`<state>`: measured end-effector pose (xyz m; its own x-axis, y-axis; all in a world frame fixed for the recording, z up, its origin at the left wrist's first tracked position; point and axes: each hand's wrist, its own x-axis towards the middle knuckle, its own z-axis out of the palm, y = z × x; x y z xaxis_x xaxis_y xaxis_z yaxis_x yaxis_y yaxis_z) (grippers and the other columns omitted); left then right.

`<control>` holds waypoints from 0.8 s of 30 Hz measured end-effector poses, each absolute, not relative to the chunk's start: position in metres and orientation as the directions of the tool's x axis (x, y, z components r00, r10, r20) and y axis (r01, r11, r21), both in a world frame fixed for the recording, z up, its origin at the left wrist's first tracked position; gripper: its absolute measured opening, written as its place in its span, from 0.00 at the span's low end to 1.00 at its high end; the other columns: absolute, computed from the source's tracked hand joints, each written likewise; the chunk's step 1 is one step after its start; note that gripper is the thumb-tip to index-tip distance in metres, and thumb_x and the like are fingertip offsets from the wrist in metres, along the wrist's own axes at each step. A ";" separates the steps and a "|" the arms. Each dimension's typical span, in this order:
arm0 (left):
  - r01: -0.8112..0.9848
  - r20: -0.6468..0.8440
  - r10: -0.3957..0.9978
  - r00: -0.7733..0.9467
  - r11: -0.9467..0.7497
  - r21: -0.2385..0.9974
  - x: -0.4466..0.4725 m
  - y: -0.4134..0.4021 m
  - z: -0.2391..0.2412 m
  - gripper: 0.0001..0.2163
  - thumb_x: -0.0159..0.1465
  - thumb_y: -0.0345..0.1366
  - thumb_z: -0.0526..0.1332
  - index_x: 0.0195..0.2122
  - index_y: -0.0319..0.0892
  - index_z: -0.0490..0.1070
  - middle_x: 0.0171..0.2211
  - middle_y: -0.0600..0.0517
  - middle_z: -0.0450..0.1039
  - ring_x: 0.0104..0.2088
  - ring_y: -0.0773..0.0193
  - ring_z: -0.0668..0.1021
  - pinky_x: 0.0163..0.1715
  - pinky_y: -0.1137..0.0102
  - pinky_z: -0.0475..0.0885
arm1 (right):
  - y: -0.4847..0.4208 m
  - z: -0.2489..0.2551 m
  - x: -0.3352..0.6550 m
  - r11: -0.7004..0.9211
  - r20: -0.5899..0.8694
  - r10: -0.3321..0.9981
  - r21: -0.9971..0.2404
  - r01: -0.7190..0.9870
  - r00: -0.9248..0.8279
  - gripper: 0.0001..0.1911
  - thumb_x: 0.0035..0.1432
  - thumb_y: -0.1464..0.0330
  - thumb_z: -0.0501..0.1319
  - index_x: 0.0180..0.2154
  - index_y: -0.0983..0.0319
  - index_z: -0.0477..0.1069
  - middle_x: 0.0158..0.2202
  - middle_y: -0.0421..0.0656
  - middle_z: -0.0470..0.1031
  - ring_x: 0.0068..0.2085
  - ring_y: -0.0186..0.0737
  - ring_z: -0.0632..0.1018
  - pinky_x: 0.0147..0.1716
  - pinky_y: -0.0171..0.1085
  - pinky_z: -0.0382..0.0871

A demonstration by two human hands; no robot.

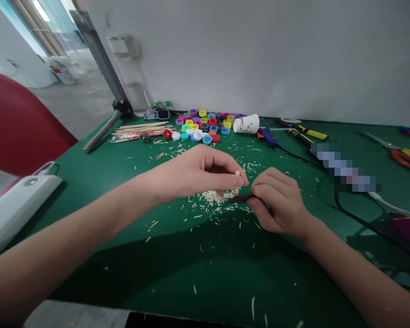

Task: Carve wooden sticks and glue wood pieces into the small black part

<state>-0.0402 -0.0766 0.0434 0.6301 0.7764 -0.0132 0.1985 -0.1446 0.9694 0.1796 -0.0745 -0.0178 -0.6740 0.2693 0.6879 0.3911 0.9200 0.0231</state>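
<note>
Wooden stick, short and pale, stands over the middle of the green bench. From here I see the left hand pinching it between thumb and fingers, while the right hand grips a dark blade near its lower end. Far off, a paper cup lies tipped, right of colorful bottle caps. Wood shavings scatter below.

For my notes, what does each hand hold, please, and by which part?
Left hand: wooden piece, between its ends; right hand: dark blade, rear end.
</note>
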 end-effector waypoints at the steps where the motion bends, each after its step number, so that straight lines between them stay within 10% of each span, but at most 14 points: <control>1: 0.179 0.002 0.788 0.616 -0.143 0.973 -0.041 -0.076 0.044 0.06 0.61 0.37 0.61 0.34 0.41 0.76 0.30 0.52 0.74 0.28 0.71 0.73 0.29 0.76 0.70 | -0.075 -0.020 0.178 0.922 0.662 0.246 0.065 0.382 -0.708 0.06 0.56 0.73 0.56 0.27 0.61 0.63 0.25 0.41 0.66 0.29 0.37 0.64 0.28 0.39 0.58; 6: 0.137 0.090 0.872 0.481 -0.176 0.975 -0.045 -0.069 0.049 0.06 0.61 0.37 0.61 0.35 0.41 0.75 0.29 0.52 0.74 0.27 0.72 0.72 0.28 0.76 0.68 | -0.075 -0.032 0.172 0.918 0.507 0.185 0.216 0.331 -0.842 0.07 0.58 0.68 0.58 0.27 0.62 0.66 0.25 0.40 0.68 0.29 0.36 0.64 0.29 0.38 0.58; 16: 0.230 0.020 0.863 0.505 -0.157 0.961 -0.046 -0.061 0.037 0.07 0.60 0.38 0.62 0.30 0.40 0.74 0.31 0.51 0.72 0.28 0.72 0.70 0.27 0.75 0.67 | -0.066 -0.019 0.187 0.850 0.765 0.311 0.041 0.525 -0.564 0.05 0.57 0.72 0.56 0.29 0.59 0.63 0.25 0.41 0.68 0.29 0.38 0.66 0.28 0.39 0.60; 24: 0.272 -0.026 0.841 0.540 -0.145 0.951 -0.040 -0.050 0.029 0.07 0.58 0.39 0.63 0.28 0.41 0.74 0.24 0.54 0.67 0.25 0.71 0.66 0.26 0.73 0.64 | -0.050 -0.028 0.187 0.805 0.711 0.288 0.184 0.565 -0.642 0.05 0.56 0.70 0.58 0.28 0.60 0.64 0.26 0.41 0.69 0.30 0.38 0.67 0.29 0.40 0.59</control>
